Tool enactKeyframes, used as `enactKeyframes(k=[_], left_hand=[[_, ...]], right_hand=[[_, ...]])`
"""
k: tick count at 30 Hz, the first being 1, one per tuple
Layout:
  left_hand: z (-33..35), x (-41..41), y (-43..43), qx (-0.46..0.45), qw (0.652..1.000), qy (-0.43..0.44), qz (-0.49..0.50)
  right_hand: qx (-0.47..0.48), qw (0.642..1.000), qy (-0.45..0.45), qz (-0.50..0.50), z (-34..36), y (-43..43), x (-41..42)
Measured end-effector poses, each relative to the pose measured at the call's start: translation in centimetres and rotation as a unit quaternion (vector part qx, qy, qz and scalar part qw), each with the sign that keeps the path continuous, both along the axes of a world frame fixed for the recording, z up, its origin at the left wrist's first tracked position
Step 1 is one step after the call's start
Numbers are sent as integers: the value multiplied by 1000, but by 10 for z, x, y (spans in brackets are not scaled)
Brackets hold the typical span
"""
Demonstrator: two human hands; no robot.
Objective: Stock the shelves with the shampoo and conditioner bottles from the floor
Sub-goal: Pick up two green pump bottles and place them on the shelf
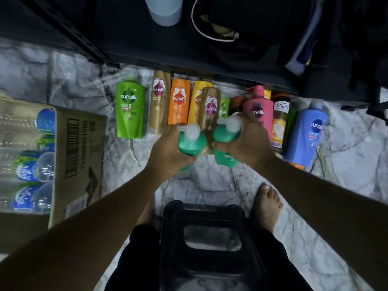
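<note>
While bottles (130,108) line the marble floor (210,185) below a dark shelf (189,66) | left hand (165,150), right hand (249,141): fingers (171,131) wrap teal bottles (192,143)

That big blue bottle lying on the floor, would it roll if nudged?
Probably not: the blue bottle lies on a broad, flattish side, so it should slide on the glossy marble floor rather than roll. It is among the largest there, so likely heavy if full, and its smooth plastic may feel slippery.
</note>
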State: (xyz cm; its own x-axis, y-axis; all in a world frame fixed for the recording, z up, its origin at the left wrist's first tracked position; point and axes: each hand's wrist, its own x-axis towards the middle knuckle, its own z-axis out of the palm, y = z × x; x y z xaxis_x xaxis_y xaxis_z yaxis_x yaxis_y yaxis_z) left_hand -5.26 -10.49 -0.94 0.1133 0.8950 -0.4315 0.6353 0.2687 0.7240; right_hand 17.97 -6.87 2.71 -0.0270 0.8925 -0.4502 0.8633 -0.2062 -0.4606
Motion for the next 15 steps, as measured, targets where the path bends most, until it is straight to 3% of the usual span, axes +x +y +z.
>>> enactKeyframes(k=[4, 10, 15], left_hand=[[-2, -1, -36, 9, 999, -53, -9], [-13, -2, -67, 19, 997, -54, -58], [-14, 1, -84, 18, 993, -52, -108]], right_hand=[[59, 994, 77, -56, 14, -63, -4], [5, 986, 110, -124, -5, -126, -11], [-37, 982, 154, -104, -22, -147, -9]])
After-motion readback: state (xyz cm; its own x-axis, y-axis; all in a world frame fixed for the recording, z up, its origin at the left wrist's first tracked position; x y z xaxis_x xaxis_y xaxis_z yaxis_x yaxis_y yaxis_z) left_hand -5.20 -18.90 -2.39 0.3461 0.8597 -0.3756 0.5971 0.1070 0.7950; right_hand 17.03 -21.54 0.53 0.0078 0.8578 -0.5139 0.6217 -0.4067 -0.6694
